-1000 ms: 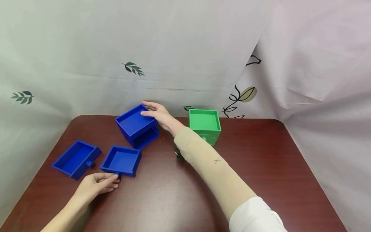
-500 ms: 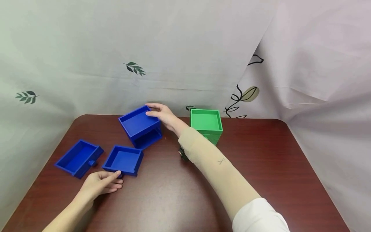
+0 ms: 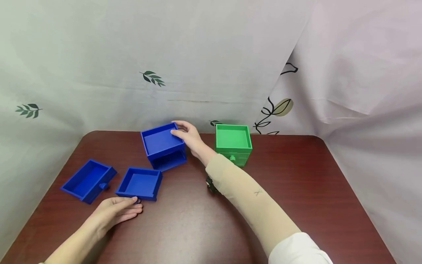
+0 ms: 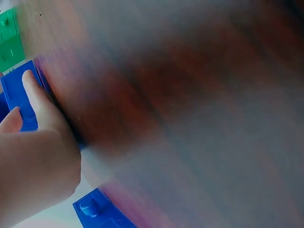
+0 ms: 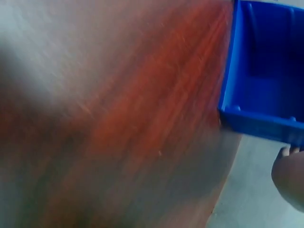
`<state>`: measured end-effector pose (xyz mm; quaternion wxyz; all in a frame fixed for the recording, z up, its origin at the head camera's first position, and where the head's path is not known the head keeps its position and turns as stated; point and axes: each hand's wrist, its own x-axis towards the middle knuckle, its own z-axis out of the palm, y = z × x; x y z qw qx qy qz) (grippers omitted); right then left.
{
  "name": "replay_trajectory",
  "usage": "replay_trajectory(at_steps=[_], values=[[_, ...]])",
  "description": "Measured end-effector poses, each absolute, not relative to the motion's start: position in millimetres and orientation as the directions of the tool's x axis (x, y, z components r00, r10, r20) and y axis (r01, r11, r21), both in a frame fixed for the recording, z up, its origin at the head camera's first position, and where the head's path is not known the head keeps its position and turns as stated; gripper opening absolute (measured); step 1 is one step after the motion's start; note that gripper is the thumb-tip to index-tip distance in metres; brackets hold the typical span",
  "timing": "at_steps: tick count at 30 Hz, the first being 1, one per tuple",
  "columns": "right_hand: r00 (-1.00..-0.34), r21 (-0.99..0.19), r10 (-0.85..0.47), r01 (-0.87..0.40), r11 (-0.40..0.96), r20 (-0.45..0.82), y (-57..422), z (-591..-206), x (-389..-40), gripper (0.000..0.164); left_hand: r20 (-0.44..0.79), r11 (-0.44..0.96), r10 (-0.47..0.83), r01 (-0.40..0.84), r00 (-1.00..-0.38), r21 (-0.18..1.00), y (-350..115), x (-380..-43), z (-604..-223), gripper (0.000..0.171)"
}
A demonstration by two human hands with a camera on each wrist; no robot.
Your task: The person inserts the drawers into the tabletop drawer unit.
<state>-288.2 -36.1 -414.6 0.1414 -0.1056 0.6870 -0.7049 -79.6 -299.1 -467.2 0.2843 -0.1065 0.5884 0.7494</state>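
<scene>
My right hand (image 3: 192, 139) holds a blue drawer cabinet (image 3: 159, 141) at its right top edge, thumb over the tray-like top, other fingers round the back. The cabinet's open slot (image 5: 270, 61) shows no drawer inside. Nearer the front, my left hand (image 3: 115, 211) pinches the small knob of a shallow blue drawer (image 3: 141, 185), thumb above it and fingers reaching below. That drawer lies face up on the table, its knob mostly covered by the hand. To its left lies a second blue drawer (image 3: 88, 179), turned at an angle, with its round knob (image 4: 89, 206) showing.
A green drawer cabinet (image 3: 233, 137) with a knob stands at the back, right of the blue one. Behind the brown table (image 3: 296, 190) hangs a pale patterned curtain (image 3: 197, 55). A dark wrist device (image 3: 211, 184) shows under the right sleeve.
My right hand has swung the blue cabinet round and a little to the right, so its open slot faces more toward the front. The left hand and both loose drawers stay nearly in place.
</scene>
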Motion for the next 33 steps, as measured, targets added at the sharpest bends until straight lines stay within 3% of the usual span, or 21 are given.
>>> replay_trajectory(at_steps=[13, 33], values=[[-0.992, -0.995, -0.117, -0.023, -0.098, 0.035, -34.2, -425.8, -266.4, 0.042, -0.421, -0.357, 0.501, -0.624, -0.756, 0.695, -297.1, -75.1, -471.6, 0.038], [-0.995, -0.997, -0.087, -0.043, -0.068, 0.049, -16.9, -427.6, -261.5, 0.045, -0.534, -0.377, 0.352, -0.638, -0.769, 0.671, -256.4, -71.2, -457.3, 0.027]])
